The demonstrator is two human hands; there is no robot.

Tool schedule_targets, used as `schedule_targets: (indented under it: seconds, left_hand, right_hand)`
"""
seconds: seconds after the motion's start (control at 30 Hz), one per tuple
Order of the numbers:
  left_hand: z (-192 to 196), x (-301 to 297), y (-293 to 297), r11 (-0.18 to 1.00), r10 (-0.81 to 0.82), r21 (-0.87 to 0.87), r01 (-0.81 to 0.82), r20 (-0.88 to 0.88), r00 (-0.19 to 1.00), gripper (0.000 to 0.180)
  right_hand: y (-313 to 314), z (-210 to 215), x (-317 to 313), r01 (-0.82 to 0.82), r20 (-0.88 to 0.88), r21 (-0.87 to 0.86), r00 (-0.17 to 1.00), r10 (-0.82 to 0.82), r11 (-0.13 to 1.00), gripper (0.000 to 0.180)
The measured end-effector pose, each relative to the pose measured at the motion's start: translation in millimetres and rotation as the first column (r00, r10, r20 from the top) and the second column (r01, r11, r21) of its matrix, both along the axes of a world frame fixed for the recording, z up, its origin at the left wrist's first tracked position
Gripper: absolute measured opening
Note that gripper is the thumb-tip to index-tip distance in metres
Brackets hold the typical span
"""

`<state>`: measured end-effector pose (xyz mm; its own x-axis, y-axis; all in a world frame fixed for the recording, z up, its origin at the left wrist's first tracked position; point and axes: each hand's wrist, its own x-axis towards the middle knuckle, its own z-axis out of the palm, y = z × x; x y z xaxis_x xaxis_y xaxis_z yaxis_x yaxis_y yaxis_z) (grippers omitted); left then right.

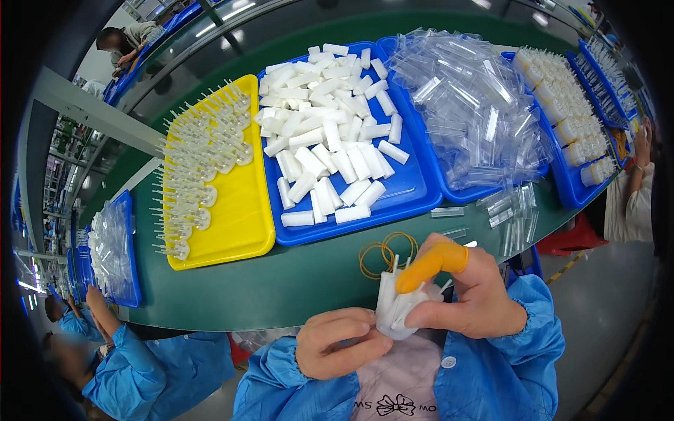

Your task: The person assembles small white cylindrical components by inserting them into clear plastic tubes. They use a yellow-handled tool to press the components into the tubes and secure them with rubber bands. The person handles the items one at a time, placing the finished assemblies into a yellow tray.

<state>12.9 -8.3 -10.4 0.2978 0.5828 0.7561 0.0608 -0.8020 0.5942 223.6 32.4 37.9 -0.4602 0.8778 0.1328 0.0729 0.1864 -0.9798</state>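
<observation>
The right hand (pixel 477 295), with an orange cot on its forefinger, clamps a bundle of white plastic parts (pixel 397 309); beside it, the left hand (pixel 337 344) curls, seemingly pinching one piece. A loose grip could spill the bundle.

I see both hands (pixel 421 316) gripping a white plastic bundle (pixel 394 309) | right index wears orange finger cot (pixel 430 261) | rubber bands (pixel 382 254) on green table (pixel 281 281)

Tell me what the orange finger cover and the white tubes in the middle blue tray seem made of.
Orange finger cover: likely thin rubber or latex, smooth, hugging the right hand's forefinger. White tubes: probably opaque plastic, matte, uniform moulded shapes.
</observation>
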Motion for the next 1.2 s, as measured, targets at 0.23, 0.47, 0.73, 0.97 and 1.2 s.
schedule_targets:
  seconds: [0.23, 0.47, 0.73, 0.97, 1.2]
  left_hand:
    - [8, 1, 7, 0.992, -0.129, 0.022, 0.128, 0.019, 0.992, 0.036]
    - [3, 0, 10, 0.99, -0.141, 0.019, 0.142, -0.047, 0.989, 0.033]
    - [1, 15, 7, 0.858, -0.027, -0.509, 0.068, 0.088, 0.996, 0.062]
    - [-14, 7, 15, 0.738, 0.107, -0.633, 0.235, 0.454, 0.885, 0.055]
    - [-11, 4, 20, 0.515, 0.326, -0.822, 0.241, 0.449, 0.832, 0.063]
  right_hand:
    - [7, 13, 18, -0.143, -0.056, -0.055, 0.989, 0.14, 0.988, 0.037]
    - [-4, 3, 18, -0.026, 0.015, -0.048, 1.0, 0.027, 0.998, 0.027]
    - [-11, -1, 9, 0.128, 0.102, 0.125, 0.985, -0.141, 0.984, 0.03]
    - [6, -3, 33, 0.32, 0.267, 0.421, 0.85, -0.453, 0.849, 0.021]
    - [11, -39, 37, 0.031, 0.673, 0.587, 0.537, -0.509, 0.809, 0.022]
